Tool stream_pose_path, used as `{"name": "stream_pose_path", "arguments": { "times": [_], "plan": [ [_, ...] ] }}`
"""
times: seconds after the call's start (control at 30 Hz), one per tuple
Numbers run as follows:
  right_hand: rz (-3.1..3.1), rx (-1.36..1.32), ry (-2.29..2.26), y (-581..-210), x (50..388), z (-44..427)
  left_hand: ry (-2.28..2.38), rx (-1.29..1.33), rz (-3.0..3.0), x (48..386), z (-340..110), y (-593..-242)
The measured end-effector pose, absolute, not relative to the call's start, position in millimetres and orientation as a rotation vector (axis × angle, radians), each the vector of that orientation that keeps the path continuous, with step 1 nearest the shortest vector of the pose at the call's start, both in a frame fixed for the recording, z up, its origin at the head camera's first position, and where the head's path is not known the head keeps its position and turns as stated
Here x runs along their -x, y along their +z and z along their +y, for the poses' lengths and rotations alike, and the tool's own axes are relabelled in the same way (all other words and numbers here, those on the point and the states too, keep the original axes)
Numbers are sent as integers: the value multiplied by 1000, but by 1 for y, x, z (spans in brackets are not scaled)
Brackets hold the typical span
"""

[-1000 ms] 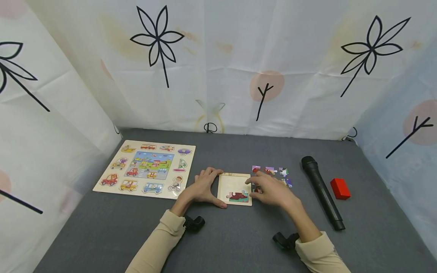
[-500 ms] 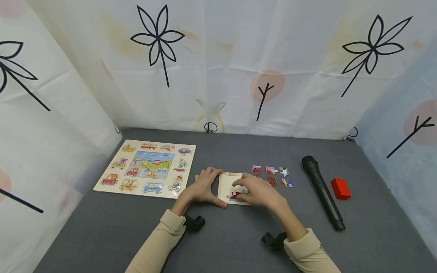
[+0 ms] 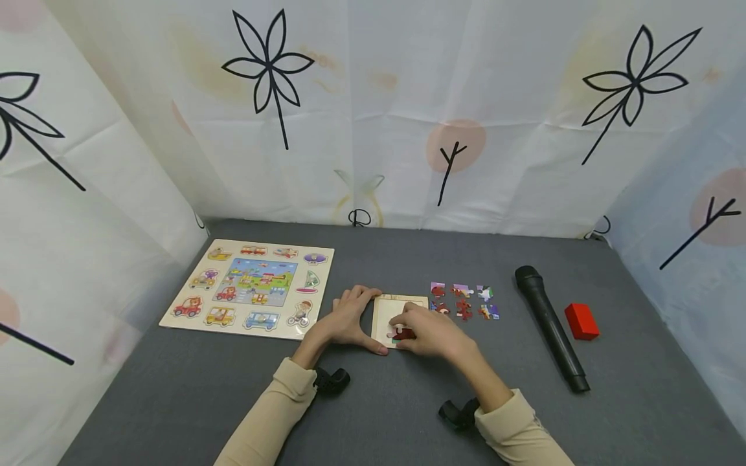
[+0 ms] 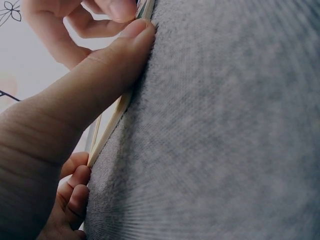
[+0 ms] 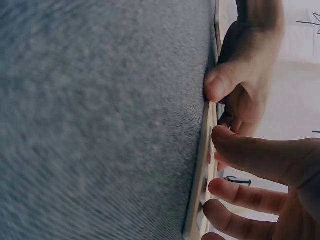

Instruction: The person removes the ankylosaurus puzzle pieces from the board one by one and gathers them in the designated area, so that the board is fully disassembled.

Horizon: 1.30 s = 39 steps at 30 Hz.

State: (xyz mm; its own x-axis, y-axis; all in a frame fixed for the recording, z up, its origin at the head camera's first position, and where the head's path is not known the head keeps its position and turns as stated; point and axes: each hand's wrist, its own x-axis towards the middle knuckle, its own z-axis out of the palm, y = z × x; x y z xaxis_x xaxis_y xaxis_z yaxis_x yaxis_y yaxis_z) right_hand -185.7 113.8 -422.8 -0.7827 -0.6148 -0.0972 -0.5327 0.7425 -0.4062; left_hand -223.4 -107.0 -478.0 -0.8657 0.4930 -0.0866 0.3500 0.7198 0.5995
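My left hand (image 3: 348, 321) holds a small wooden puzzle tray (image 3: 384, 316), its thumb at the near edge and its fingers at the far left corner. Dark red and green jigsaw pieces (image 3: 404, 334) lie in the near part of the tray. Above them, the fingers of my right hand (image 3: 430, 331) reach down and seem to touch the pieces; the hand covers much of that side. In the right wrist view the right thumb (image 5: 245, 150) is at the tray's near side, with fingers spread apart from it. Several loose jigsaw pieces (image 3: 463, 309) lie right of the tray.
A large vehicle peg puzzle board (image 3: 256, 323) lies at the left. To the right are a black microphone (image 3: 550, 327) and a red block (image 3: 581, 321). A grey cloth (image 3: 379, 414) covers the table, and a white printed curtain (image 3: 396, 175) stands behind.
My right hand has moved left from the tray's right edge to over its near part, uncovering the loose pieces beside it. The left hand has stayed on the tray.
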Motion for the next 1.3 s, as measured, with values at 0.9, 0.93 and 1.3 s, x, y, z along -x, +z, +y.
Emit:
{"name": "stream_pose_path", "arguments": {
  "times": [0.9, 0.93, 1.3],
  "plan": [
    [2740, 890, -578, -427, 183, 113, 887, -698, 2690, 223, -108, -479],
    [2738, 894, -579, -427, 183, 113, 887, -698, 2690, 223, -108, -479],
    [2747, 860, -588, -424, 183, 116, 885, -697, 2689, 223, -107, -478]
  ]
}}
